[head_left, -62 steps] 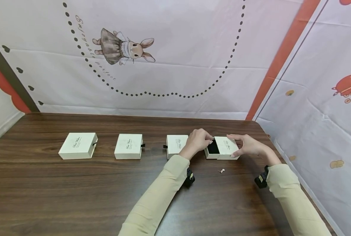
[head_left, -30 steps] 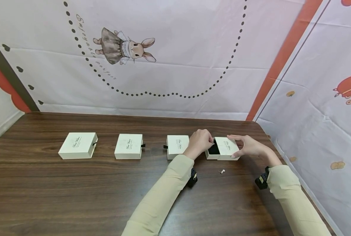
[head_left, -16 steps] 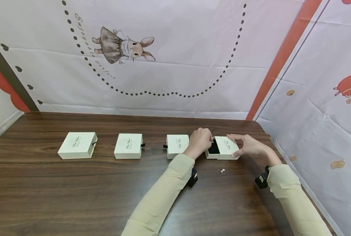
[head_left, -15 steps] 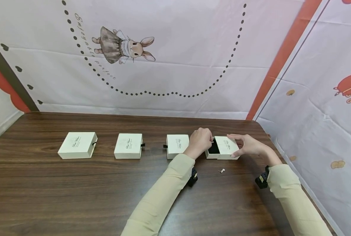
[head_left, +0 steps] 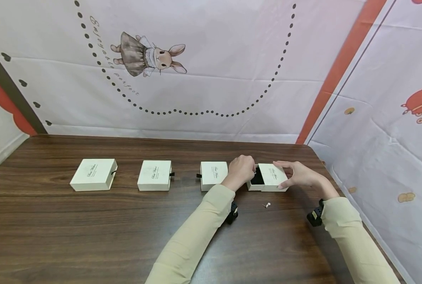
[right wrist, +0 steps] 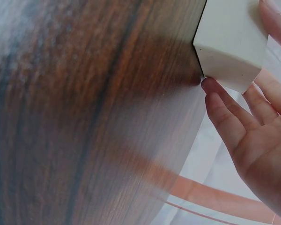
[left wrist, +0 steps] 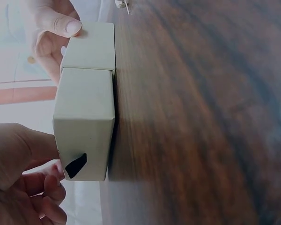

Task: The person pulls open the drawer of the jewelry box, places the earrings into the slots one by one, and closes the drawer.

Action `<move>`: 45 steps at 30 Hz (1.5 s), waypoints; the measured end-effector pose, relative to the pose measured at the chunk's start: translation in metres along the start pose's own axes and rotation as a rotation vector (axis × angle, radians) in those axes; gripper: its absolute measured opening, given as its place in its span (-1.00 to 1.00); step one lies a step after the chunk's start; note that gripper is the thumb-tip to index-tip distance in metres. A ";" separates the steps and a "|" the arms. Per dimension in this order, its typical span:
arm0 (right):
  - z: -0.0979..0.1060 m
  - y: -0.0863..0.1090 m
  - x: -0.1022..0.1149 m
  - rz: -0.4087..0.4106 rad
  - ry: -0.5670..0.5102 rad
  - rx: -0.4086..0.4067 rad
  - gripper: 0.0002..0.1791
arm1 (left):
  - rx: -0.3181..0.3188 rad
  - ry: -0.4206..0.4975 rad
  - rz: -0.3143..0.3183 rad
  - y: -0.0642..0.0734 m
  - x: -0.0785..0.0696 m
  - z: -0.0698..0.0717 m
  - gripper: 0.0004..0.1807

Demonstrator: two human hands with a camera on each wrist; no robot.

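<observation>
At the right of the row, a white gift box (head_left: pixel 274 176) stands with its drawer partly pulled out to the left, showing a black lining (head_left: pixel 257 177). My right hand (head_left: pixel 299 174) grips the sleeve of this box between thumb and fingers. My left hand (head_left: pixel 240 170) is bent over the drawer's open end, its fingertips at the lining. A tiny silvery loop (head_left: pixel 255 172) shows at those fingertips and seems pinched; its kind is too small to tell. The left wrist view shows the drawer's black ribbon tab (left wrist: pixel 76 166). Pearl-like stud earrings (head_left: pixel 267 205) lie in front of the box.
Three more white gift boxes stand to the left: a far-left box (head_left: pixel 93 174), a middle box (head_left: pixel 154 175) and a nearer box (head_left: pixel 212 174) partly behind my left hand. All rest on a dark wooden table (head_left: pixel 108 236). A printed cloth (head_left: pixel 211 71) hangs behind.
My left hand has shifted slightly right and turned over the drawer since the earliest frame, and the silvery loop has moved slightly at its fingertips. The right hand and boxes have stayed put.
</observation>
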State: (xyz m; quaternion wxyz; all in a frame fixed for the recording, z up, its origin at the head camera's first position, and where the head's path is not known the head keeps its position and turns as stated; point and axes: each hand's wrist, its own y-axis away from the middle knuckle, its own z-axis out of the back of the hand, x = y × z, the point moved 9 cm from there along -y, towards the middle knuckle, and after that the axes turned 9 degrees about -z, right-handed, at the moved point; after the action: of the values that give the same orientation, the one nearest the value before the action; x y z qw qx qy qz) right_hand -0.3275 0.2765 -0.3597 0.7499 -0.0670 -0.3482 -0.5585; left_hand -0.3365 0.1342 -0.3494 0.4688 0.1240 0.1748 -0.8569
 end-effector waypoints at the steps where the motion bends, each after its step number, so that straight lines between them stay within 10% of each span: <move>1: 0.000 0.000 0.000 -0.001 0.001 -0.001 -0.04 | 0.003 -0.003 -0.003 0.000 0.000 0.000 -0.72; 22: 0.000 0.000 0.002 -0.018 0.012 0.020 -0.02 | -0.068 0.452 0.019 0.012 0.018 0.012 -0.81; 45: 0.001 -0.001 0.000 -0.015 0.004 0.015 -0.02 | 0.039 0.486 -0.120 0.023 -0.031 -0.001 -0.88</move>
State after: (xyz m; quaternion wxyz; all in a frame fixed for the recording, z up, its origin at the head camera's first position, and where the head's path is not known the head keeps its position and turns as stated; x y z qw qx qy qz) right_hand -0.3289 0.2769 -0.3597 0.7470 -0.0575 -0.3515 -0.5614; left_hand -0.3009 0.1466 -0.3425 0.3588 0.3247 0.2730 -0.8314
